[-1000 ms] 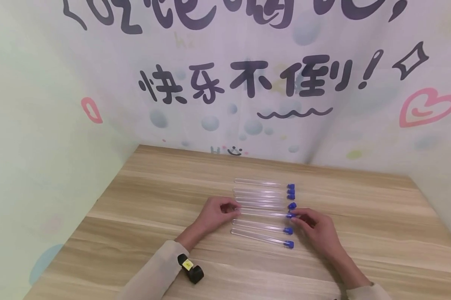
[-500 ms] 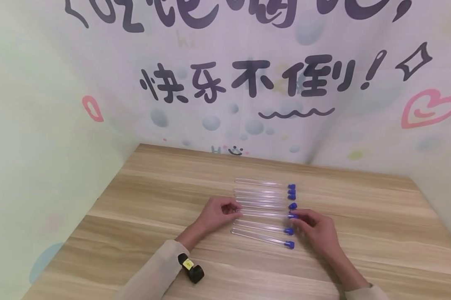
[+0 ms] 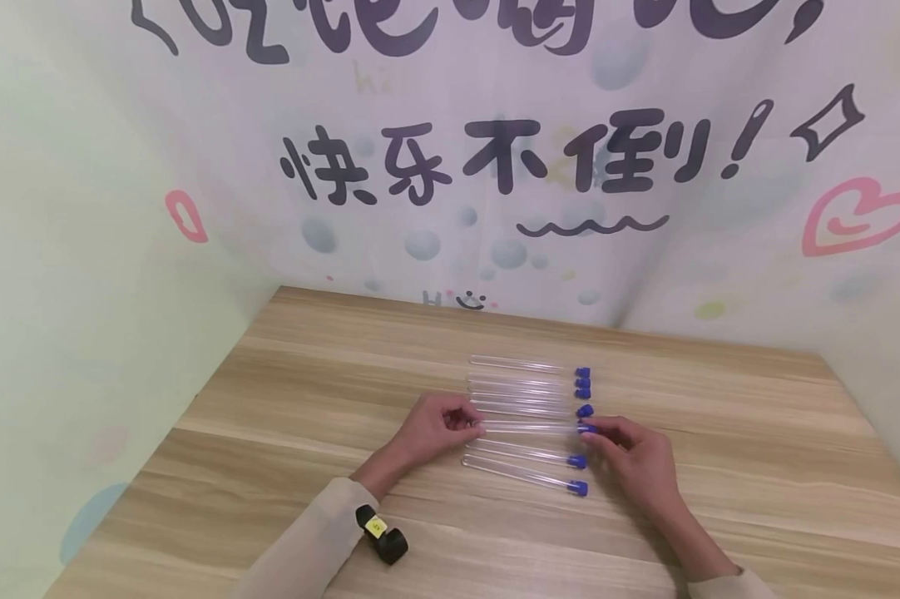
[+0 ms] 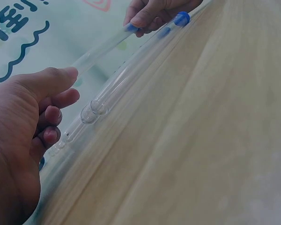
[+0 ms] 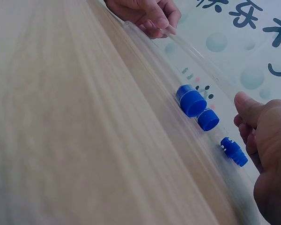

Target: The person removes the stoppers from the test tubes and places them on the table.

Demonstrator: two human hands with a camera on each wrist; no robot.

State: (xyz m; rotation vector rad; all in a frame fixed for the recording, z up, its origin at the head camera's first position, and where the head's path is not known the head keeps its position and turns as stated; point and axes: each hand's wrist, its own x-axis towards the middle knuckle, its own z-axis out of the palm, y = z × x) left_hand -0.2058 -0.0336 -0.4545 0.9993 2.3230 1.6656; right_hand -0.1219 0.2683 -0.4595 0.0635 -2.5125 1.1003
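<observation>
A clear test tube with a blue cap at its right end is held between both hands, just above the table in the wrist views. My left hand pinches the rounded left end between thumb and fingers. At the other end, the thumb and fingers of my right hand pinch the blue cap, partly covering it. Nearer me lie two capped tubes, the front one slightly slanted. Beyond the held tube, several clear tubes lie side by side, with separate small blue caps near their right ends.
The wood-grain table runs back to a white printed cloth with dark lettering. Another pale wall stands on the left. A black strap with a small device is on the left sleeve.
Both hands keep their hold on the tube. Its rounded end has dipped slightly, so the tube looks more level. The tubes and caps on the table stay put.
</observation>
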